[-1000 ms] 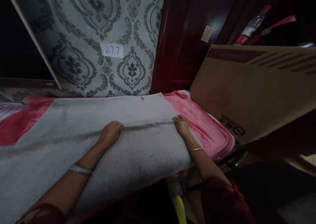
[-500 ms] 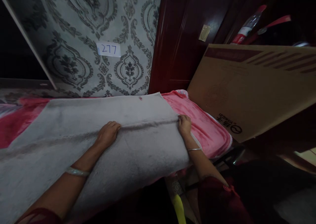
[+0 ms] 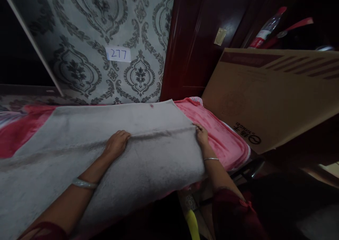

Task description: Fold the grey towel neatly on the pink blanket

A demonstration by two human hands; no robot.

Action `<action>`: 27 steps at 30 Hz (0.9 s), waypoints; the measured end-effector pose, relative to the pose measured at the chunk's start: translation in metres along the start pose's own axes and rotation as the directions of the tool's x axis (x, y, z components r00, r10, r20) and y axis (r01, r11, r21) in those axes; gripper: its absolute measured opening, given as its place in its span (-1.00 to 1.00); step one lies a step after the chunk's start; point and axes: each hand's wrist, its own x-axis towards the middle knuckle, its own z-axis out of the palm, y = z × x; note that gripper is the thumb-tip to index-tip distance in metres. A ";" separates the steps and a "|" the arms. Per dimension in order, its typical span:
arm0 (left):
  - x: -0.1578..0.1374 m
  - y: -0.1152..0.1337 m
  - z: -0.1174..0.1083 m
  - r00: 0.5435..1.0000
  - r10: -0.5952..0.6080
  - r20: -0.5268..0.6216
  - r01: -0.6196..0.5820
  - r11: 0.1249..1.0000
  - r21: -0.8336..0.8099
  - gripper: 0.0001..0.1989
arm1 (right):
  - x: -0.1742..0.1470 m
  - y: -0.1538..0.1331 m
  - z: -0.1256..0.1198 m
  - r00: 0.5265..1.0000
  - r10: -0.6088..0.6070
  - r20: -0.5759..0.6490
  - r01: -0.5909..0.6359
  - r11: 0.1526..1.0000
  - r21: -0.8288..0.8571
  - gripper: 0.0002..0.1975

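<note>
A large grey plush towel [image 3: 156, 155] lies spread lengthwise over a pink blanket [image 3: 219, 137]. One part of it is folded back, its edge making a dark line across the width, and a small red mark shows on the far strip. My left hand [image 3: 118, 143] is closed on this fold edge near the middle, fingertips pressed together on the cloth. At the right end of the same edge, my right hand [image 3: 202, 134] pinches the towel's corner between thumb and fingers. Palms and part of the fingers are hidden from me.
A big cardboard box [image 3: 270, 95] leans at the right, with a red-capped bottle [image 3: 266, 28] behind it. Patterned wallpaper bearing a paper label "277" [image 3: 118, 54] and a dark red door [image 3: 196, 39] rise behind. A dark screen [image 3: 21, 49] stands at left.
My right hand has shifted slightly right and turned a little, its fingers now at the towel's right edge. My left hand stays in the same spot on the fold.
</note>
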 end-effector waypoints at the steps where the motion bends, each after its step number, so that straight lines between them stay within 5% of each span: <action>1: 0.000 0.000 -0.001 1.000 -0.002 -0.003 0.002 1.000 -0.003 -0.68 | 0.001 0.002 -0.001 1.000 0.016 0.009 -0.016 1.000 0.020 -0.56; 7: 0.001 0.002 -0.004 1.000 -0.008 0.028 0.007 1.000 0.025 -0.68 | 0.002 0.004 -0.001 0.998 0.051 0.043 -0.052 0.998 0.031 -0.57; 20: 0.000 0.008 -0.007 0.999 -0.025 0.040 0.024 0.999 0.027 -0.69 | 0.000 -0.021 0.005 0.998 0.029 -0.059 -0.044 0.960 -0.276 -0.70; 24: 0.000 0.010 -0.006 0.998 -0.023 0.055 0.022 1.000 0.018 -0.69 | -0.014 -0.048 0.012 0.978 -0.179 0.110 0.207 0.915 -0.347 -0.66; 27: -0.001 0.010 -0.007 0.999 -0.017 0.041 0.017 1.000 0.005 -0.70 | -0.022 -0.061 0.020 0.889 -0.292 0.353 0.416 0.838 -0.354 -0.69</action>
